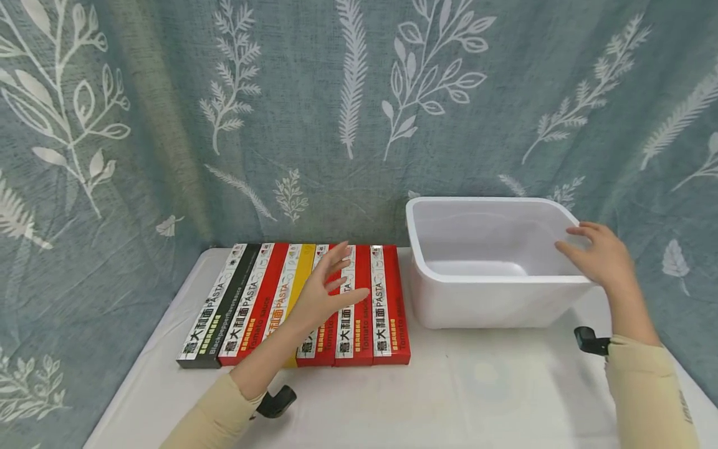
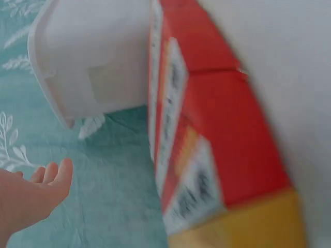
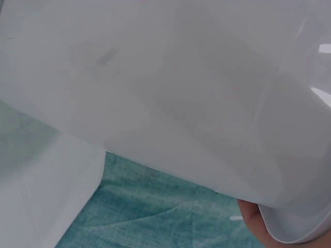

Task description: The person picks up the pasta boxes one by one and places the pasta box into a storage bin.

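Observation:
My left hand (image 1: 320, 293) hovers over a row of pasta boxes, fingers spread and nothing held. Its fingertips lie above the red tomato sauce boxes (image 1: 382, 305); the forearm crosses the yellow pasta box (image 1: 305, 255) and hides part of it. In the left wrist view that hand (image 2: 36, 191) has loosely bent fingers, apart from the red boxes (image 2: 232, 139). At the right end of a white plastic bin (image 1: 477, 305), my right hand (image 1: 606, 255) reaches over the rim with thumb and fingers apart. The right wrist view shows the hand (image 3: 252, 219) partly hidden behind the rim.
A black pepper sauce box (image 1: 224, 312) ends the row on the left, beside another red box (image 1: 263, 299). All lie flat on the white-covered table (image 1: 392, 405). A blue-green leaf-print curtain (image 1: 314, 112) hangs close behind and on both sides.

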### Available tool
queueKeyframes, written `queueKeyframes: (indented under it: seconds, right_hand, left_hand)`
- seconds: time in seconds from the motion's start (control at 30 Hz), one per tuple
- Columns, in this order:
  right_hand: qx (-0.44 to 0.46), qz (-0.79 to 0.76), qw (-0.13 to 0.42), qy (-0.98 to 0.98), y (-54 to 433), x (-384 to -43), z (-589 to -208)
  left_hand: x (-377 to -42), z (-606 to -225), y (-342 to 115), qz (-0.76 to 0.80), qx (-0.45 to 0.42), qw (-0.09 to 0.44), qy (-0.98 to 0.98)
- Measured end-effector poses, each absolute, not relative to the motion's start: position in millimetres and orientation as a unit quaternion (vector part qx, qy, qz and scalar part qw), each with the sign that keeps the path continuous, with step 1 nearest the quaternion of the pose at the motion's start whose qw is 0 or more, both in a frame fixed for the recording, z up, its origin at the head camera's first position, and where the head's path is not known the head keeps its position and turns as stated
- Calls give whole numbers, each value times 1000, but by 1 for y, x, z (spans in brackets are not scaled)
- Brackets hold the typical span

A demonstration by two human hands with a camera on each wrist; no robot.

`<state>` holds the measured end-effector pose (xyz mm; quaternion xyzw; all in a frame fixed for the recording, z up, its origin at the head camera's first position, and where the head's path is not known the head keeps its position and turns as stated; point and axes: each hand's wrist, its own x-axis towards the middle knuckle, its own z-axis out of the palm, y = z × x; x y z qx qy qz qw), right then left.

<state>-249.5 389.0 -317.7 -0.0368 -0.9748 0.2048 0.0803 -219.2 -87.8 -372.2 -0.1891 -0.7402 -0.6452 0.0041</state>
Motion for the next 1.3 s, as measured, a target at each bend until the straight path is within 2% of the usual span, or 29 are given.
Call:
queueKeyframes:
  seconds: [0.3, 0.73, 1.13, 1.3]
  right_hand:
    - [-39, 197, 77, -977, 390, -252, -316]
    - [-37, 201, 68, -977, 386, -251, -321]
    - [-47, 202, 70, -976, 386, -251, -319]
    - [-52, 208, 69, -974, 387, -249, -318]
  left_hand:
    - [-191, -391, -135, -638, -121, 9, -760]
    - [-158, -413, -206, -453, -57, 36, -889]
    - [-154, -427, -257, -357, -32, 85, -930]
    - [-156, -430, -276, -362, 15, 37, -931]
